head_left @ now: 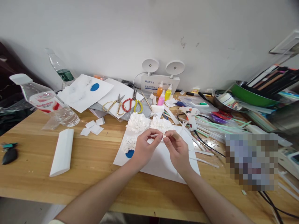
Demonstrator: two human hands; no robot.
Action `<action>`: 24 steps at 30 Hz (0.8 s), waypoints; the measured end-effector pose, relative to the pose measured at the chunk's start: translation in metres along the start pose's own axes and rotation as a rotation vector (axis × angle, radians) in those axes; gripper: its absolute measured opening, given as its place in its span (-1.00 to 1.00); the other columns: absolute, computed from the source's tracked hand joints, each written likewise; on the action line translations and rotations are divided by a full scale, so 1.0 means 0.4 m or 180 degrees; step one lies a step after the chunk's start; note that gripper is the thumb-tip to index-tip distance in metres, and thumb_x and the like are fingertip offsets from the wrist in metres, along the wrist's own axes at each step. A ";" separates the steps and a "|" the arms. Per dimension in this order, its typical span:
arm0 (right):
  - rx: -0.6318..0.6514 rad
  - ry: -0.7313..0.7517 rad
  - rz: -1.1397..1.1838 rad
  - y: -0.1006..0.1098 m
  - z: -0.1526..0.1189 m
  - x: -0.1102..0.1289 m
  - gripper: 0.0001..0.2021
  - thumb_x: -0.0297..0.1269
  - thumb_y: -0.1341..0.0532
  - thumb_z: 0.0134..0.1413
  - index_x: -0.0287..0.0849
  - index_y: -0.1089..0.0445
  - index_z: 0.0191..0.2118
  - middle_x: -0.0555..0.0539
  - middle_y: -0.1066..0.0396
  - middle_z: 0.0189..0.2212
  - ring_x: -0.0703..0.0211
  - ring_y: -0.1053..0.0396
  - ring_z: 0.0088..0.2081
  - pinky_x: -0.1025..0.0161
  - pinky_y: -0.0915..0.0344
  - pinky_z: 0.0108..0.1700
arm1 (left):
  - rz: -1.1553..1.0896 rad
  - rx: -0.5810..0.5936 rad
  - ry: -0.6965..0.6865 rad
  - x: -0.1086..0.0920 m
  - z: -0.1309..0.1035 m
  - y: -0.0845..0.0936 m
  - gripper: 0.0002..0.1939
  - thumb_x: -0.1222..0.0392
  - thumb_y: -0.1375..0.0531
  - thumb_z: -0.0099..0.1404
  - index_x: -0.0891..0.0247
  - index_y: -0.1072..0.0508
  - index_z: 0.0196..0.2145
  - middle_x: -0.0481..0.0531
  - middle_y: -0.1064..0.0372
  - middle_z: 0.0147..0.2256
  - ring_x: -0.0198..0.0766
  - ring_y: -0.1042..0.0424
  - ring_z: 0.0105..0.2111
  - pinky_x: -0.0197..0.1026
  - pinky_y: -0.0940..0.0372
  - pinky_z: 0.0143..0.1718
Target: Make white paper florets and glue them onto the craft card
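Note:
My left hand [146, 146] and my right hand [178, 151] meet above a white sheet [154, 169] on the wooden table. Fingers of both pinch a small, thin white strip [154, 135] between them; its exact shape is too small to tell. Crumpled white clusters lie on the sheet: one [137, 122] at the back left, another [161, 123] just behind my hands, and a third [130, 143] left of my left hand. A blue disc [130, 153] shows under the third cluster's front edge.
Behind are gold scissors [116, 104], pliers [133, 104] and small paint bottles [161, 99]. A white glue gun [192, 118] with a black cable and loose strips lie right. Left are a water bottle [49, 101], a white block [62, 152] and small white squares [95, 129].

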State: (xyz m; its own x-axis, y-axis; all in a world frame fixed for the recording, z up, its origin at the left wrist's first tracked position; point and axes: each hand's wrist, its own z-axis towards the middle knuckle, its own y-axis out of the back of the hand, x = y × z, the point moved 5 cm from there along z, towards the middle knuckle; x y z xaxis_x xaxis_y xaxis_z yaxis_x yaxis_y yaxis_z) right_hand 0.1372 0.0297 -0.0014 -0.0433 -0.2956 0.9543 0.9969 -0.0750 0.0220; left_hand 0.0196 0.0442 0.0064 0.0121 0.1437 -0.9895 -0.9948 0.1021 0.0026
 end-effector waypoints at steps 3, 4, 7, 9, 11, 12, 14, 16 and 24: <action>0.0010 -0.0037 0.0035 0.001 0.002 -0.002 -0.93 -0.27 -0.12 0.03 -0.13 -0.25 -0.38 0.02 -0.17 -0.45 0.26 -0.17 -0.37 0.29 -0.17 -0.30 | -0.0002 0.0049 0.0035 -0.002 0.000 -0.002 -0.85 0.16 -0.13 0.15 0.29 -0.41 -0.38 0.05 -0.41 -0.37 -0.26 -0.38 -0.32 -0.22 -0.27 -0.24; 0.0006 -0.0029 0.0038 0.001 0.002 -0.002 -0.93 -0.27 -0.12 0.03 -0.13 -0.26 -0.38 0.02 -0.18 -0.45 0.26 -0.17 -0.37 0.29 -0.17 -0.29 | -0.0009 0.0076 0.0046 -0.003 0.000 -0.004 -0.85 0.16 -0.13 0.16 0.29 -0.41 -0.37 0.05 -0.41 -0.36 -0.25 -0.38 -0.31 -0.22 -0.27 -0.24; -0.0001 -0.0017 0.0026 0.002 0.003 -0.001 -0.94 -0.28 -0.12 0.03 -0.13 -0.27 -0.38 0.02 -0.19 -0.45 0.26 -0.18 -0.36 0.29 -0.17 -0.29 | -0.0002 0.0136 0.0040 -0.007 -0.002 -0.006 -0.84 0.15 -0.12 0.17 0.28 -0.43 -0.36 0.06 -0.43 -0.34 -0.25 -0.38 -0.30 -0.22 -0.27 -0.23; -0.0025 -0.0026 0.0008 0.003 0.004 -0.001 -0.94 -0.27 -0.13 0.03 -0.13 -0.27 -0.39 0.02 -0.19 -0.46 0.26 -0.19 -0.36 0.28 -0.18 -0.28 | 0.0019 0.0125 -0.0008 -0.009 -0.003 -0.006 -0.83 0.16 -0.11 0.17 0.27 -0.45 -0.36 0.07 -0.43 -0.33 -0.25 -0.38 -0.29 -0.22 -0.27 -0.24; -0.0067 -0.0033 -0.0007 0.006 0.004 0.000 -0.93 -0.27 -0.13 0.02 -0.13 -0.27 -0.39 0.02 -0.20 -0.46 0.25 -0.19 -0.37 0.27 -0.18 -0.28 | 0.0038 0.0092 -0.0070 -0.010 -0.004 -0.004 -0.83 0.16 -0.11 0.17 0.27 -0.46 -0.36 0.07 -0.43 -0.33 -0.24 -0.38 -0.29 -0.22 -0.27 -0.25; -0.0085 -0.0034 -0.0011 0.007 0.004 0.001 -0.93 -0.27 -0.13 0.02 -0.13 -0.27 -0.40 0.02 -0.20 -0.46 0.25 -0.19 -0.37 0.27 -0.18 -0.28 | 0.0045 0.0077 -0.0102 -0.010 -0.004 -0.003 -0.83 0.16 -0.12 0.17 0.26 -0.47 -0.36 0.07 -0.43 -0.33 -0.24 -0.38 -0.29 -0.22 -0.28 -0.25; -0.0106 -0.0029 -0.0010 0.008 0.005 0.003 -0.93 -0.27 -0.14 0.01 -0.13 -0.28 -0.41 0.02 -0.19 -0.46 0.25 -0.18 -0.37 0.27 -0.18 -0.29 | 0.0071 0.0065 -0.0158 -0.011 -0.005 -0.003 -0.83 0.17 -0.12 0.17 0.25 -0.48 -0.35 0.06 -0.43 -0.32 -0.24 -0.38 -0.29 -0.22 -0.28 -0.26; -0.0095 -0.0017 0.0002 0.007 0.004 0.005 -0.93 -0.27 -0.14 0.01 -0.13 -0.28 -0.41 0.02 -0.19 -0.46 0.25 -0.18 -0.37 0.27 -0.18 -0.30 | 0.0104 0.0063 -0.0190 -0.012 -0.006 -0.003 -0.83 0.17 -0.12 0.17 0.24 -0.48 -0.35 0.05 -0.43 -0.32 -0.25 -0.38 -0.29 -0.23 -0.27 -0.27; -0.0033 0.0058 -0.0056 0.005 0.002 0.010 -0.94 -0.29 -0.14 0.01 -0.13 -0.27 -0.42 0.00 -0.18 -0.47 0.24 -0.18 -0.37 0.27 -0.19 -0.33 | 0.0087 -0.0042 -0.0029 -0.006 -0.003 0.002 -0.83 0.16 -0.12 0.16 0.25 -0.45 -0.33 0.05 -0.42 -0.35 -0.26 -0.38 -0.32 -0.23 -0.28 -0.26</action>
State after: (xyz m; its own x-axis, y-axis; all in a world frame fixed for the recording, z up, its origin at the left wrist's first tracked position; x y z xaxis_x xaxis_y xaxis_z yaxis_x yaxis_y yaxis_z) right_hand 0.1389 0.0293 0.0027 -0.0621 -0.3114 0.9482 0.9953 -0.0900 0.0356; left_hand 0.0188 0.0429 0.0086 -0.0143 0.1553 -0.9878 -0.9960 0.0851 0.0278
